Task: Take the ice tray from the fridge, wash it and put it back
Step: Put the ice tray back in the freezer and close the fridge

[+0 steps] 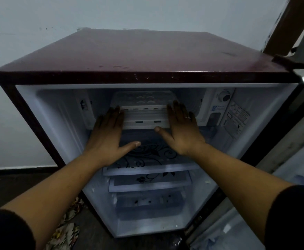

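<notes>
A dark red fridge [147,51] stands open in front of me. In its top compartment a white ice tray [144,101] lies on a white slide-out tray [145,118]. My left hand [108,134] lies flat against the left end of that slide-out tray, fingers straight and pointing inward. My right hand [181,129], with a ring on one finger, lies flat against the right end, its thumb under the front edge. The two hands flank the tray from both sides.
Below are two glass shelves with a black floral print [147,156] and a lower drawer [147,201]. The thermostat dial [226,97] sits at the upper right inside. The open door [291,177] hangs at the right. A patterned cloth [66,228] lies on the floor.
</notes>
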`<control>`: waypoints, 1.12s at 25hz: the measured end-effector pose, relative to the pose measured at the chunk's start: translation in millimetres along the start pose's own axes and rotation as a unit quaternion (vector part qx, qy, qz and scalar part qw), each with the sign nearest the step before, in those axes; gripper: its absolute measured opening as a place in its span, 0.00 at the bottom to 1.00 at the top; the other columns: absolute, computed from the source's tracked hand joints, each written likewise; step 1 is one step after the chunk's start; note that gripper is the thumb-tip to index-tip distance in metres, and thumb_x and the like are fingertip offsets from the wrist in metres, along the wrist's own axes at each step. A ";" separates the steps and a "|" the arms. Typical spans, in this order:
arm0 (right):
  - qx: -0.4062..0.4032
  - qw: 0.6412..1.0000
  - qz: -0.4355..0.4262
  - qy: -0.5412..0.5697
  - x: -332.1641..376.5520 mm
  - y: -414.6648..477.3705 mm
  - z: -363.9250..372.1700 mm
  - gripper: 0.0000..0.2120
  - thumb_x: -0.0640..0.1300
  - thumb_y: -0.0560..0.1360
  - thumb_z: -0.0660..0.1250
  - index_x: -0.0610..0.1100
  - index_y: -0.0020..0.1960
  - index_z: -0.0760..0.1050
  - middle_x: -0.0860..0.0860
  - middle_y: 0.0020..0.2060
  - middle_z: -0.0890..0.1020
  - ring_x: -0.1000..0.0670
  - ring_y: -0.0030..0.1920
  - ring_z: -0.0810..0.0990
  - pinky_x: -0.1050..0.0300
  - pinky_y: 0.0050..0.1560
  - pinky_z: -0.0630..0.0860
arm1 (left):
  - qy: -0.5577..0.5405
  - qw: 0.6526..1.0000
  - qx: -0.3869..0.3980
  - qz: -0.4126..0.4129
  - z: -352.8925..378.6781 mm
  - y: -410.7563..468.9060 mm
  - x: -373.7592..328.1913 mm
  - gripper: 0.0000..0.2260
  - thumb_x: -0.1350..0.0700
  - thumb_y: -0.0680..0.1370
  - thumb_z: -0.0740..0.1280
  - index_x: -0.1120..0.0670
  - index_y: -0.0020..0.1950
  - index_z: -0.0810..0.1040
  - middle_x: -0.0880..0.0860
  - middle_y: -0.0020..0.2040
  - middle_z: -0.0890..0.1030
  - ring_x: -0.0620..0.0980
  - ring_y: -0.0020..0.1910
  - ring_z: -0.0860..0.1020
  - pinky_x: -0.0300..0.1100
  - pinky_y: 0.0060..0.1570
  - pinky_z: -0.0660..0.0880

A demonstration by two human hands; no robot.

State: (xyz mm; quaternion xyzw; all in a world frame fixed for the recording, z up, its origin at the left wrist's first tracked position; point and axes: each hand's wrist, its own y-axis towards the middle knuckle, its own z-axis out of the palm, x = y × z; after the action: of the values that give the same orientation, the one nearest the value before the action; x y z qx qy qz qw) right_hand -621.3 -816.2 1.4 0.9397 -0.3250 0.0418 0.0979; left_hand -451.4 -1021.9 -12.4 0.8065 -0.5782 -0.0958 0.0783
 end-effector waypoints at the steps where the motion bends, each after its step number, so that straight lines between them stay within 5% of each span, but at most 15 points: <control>1: -0.013 1.000 0.006 0.003 2.6 -10.7 -1.8 0.42 0.70 0.82 0.47 0.44 0.85 0.41 0.44 0.84 0.42 0.42 0.84 0.41 0.38 0.82 0.43 | 0.002 1.000 -0.003 0.006 -1.1 -7.2 -2.4 0.57 0.17 0.72 0.44 0.59 0.86 0.50 0.59 0.86 0.51 0.60 0.85 0.52 0.60 0.83 0.51; 6: -0.004 0.997 0.060 0.039 26.9 -93.1 1.2 0.41 0.69 0.82 0.46 0.42 0.84 0.52 0.41 0.83 0.53 0.40 0.83 0.50 0.37 0.81 0.53 | 0.002 0.999 0.029 0.046 -5.6 -60.2 -33.3 0.51 0.22 0.77 0.48 0.60 0.86 0.54 0.61 0.86 0.55 0.60 0.84 0.55 0.60 0.83 0.53; 13: 0.068 0.980 0.164 0.090 62.6 -232.5 0.9 0.38 0.66 0.84 0.51 0.42 0.84 0.53 0.42 0.84 0.54 0.42 0.84 0.51 0.41 0.81 0.53 | -0.059 0.985 0.127 0.098 -15.3 -160.2 -93.2 0.53 0.20 0.75 0.41 0.58 0.87 0.48 0.56 0.87 0.48 0.55 0.86 0.47 0.56 0.84 0.45; 20: 0.078 0.948 0.299 0.080 65.3 -372.2 -21.1 0.37 0.65 0.84 0.52 0.41 0.84 0.56 0.40 0.83 0.57 0.40 0.83 0.54 0.42 0.80 0.54 | -0.093 0.951 0.194 0.220 -7.8 -239.6 -168.0 0.50 0.23 0.77 0.46 0.58 0.87 0.48 0.57 0.87 0.49 0.56 0.86 0.46 0.57 0.84 0.44; 28: -0.008 0.888 0.457 0.044 8.0 -515.6 -91.4 0.37 0.65 0.84 0.55 0.40 0.82 0.60 0.40 0.81 0.61 0.40 0.82 0.57 0.42 0.80 0.57 | -0.108 0.908 0.134 0.382 -52.4 -229.1 -306.0 0.50 0.23 0.76 0.46 0.59 0.86 0.51 0.60 0.86 0.52 0.59 0.86 0.49 0.57 0.84 0.46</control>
State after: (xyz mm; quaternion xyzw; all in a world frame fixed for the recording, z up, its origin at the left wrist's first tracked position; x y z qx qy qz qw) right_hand -297.3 -405.0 10.9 0.6833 -0.7146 0.1204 0.0897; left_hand -324.1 -658.0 3.6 0.5113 -0.8545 -0.0669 -0.0624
